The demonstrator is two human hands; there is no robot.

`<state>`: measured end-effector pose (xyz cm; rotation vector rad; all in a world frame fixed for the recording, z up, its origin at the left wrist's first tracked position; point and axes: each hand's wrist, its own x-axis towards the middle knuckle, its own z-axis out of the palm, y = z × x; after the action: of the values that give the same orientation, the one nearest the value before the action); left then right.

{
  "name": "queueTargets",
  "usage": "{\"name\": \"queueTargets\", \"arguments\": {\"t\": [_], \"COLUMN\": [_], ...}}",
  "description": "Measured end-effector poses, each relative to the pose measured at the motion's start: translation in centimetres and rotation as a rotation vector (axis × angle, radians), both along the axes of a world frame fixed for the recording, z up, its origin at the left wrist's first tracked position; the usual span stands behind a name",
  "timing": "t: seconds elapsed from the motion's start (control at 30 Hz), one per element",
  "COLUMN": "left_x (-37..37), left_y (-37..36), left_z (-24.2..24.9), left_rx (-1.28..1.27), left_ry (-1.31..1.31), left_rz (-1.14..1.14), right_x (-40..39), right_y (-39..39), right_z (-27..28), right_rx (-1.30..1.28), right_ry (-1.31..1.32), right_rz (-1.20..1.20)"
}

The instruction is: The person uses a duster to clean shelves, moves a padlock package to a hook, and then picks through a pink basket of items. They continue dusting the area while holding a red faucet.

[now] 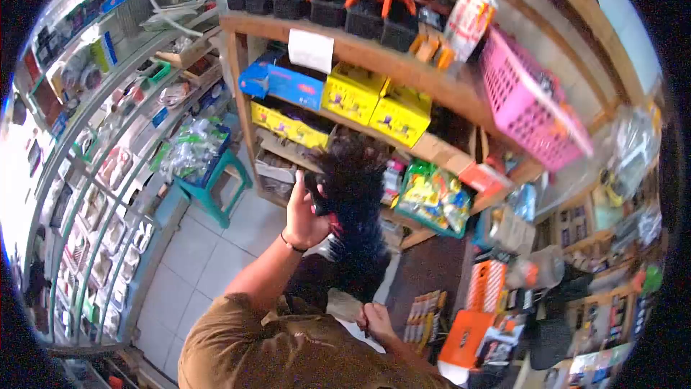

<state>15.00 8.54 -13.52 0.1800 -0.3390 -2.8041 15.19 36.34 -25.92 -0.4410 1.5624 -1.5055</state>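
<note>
My left hand (pixel 308 218) is raised on a bent wrist with a dark band. Its fingers close on a small black object (pixel 315 195) with a hint of red, whose kind I cannot make out. Right beside it is a person (pixel 353 216) with dark hair and dark clothing, low in front of me. My right hand (pixel 378 323) is lower, near my brown shirt (pixel 309 349), with the fingers curled. What they hold, if anything, is hidden. A pale flat patch (pixel 345 306) shows just left of that hand.
Wooden shelves (pixel 360 40) ahead carry yellow boxes (pixel 399 119), a blue box (pixel 281 87) and black bins. A pink basket (pixel 529 101) tilts at the upper right. Left are a teal stool (pixel 234 184) and a glass display case (pixel 93 223). An orange box (pixel 461 338) lies lower right.
</note>
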Motion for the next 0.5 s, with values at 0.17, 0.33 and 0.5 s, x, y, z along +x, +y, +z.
{"name": "queueTargets", "arguments": {"t": [0.17, 0.33, 0.5], "left_x": [5.3, 8.6, 9.0], "left_y": [4.0, 5.4, 7.9], "left_z": [-8.2, -6.1, -2.8], "left_rx": [-0.085, -0.046, -0.192], "left_ry": [-0.126, -0.002, 0.426], "left_rz": [0.100, 0.117, -0.113], "right_x": [6.4, 10.5, 11.8], "right_y": [3.1, 7.8, 9.4], "right_z": [-5.4, -3.6, -2.8], "right_rx": [0.104, 0.052, 0.125], "right_ry": [0.155, 0.089, 0.281], "right_rz": [-0.023, -0.064, 0.043]}}
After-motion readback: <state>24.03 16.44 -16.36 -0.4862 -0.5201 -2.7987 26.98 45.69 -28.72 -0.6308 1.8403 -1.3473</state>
